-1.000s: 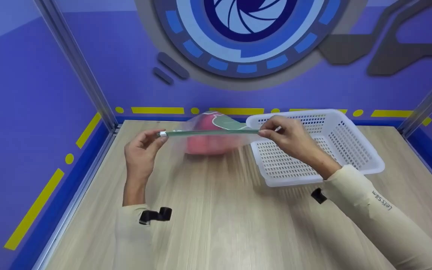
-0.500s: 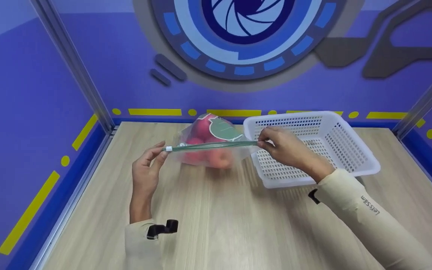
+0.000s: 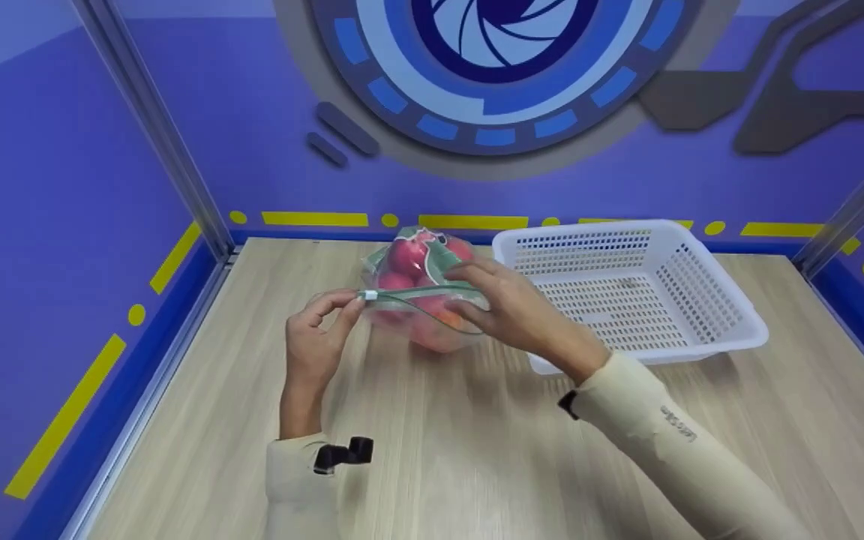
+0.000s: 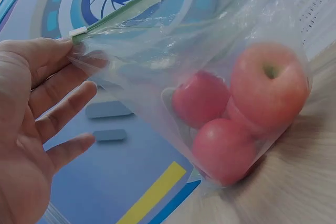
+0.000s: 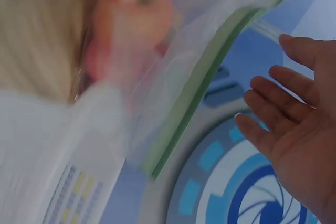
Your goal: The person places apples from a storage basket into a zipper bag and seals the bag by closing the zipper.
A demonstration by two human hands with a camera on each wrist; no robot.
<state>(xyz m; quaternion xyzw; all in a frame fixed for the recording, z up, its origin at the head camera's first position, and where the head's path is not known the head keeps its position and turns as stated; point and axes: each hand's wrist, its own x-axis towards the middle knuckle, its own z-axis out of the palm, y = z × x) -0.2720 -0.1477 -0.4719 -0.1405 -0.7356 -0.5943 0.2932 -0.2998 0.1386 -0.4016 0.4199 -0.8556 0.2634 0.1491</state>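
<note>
A clear zip bag (image 3: 394, 319) with a green seal strip and a printed green patch hangs over the table, several red apples (image 3: 409, 257) in its bottom. Thumb and forefinger of my left hand (image 3: 316, 345) pinch the strip's left corner at the white slider (image 3: 370, 295); the other fingers of that hand spread apart in the left wrist view. My right hand (image 3: 514, 311) is beside the bag's right part, fingers extended. In the right wrist view, a gap shows between those fingers and the green seal strip (image 5: 205, 90), whose far end hangs loose.
A white perforated plastic basket (image 3: 728, 354) stands on the wooden table (image 3: 417, 457), right of the bag. Blue printed panels (image 3: 432, 191) rise behind and at both sides, with a metal post (image 3: 166, 135) at the back left corner.
My right hand has let go of the strip's right end and moved left toward the bag's middle. The strip, earlier taut, now sags. My left hand has shifted right and down, still pinching its corner.
</note>
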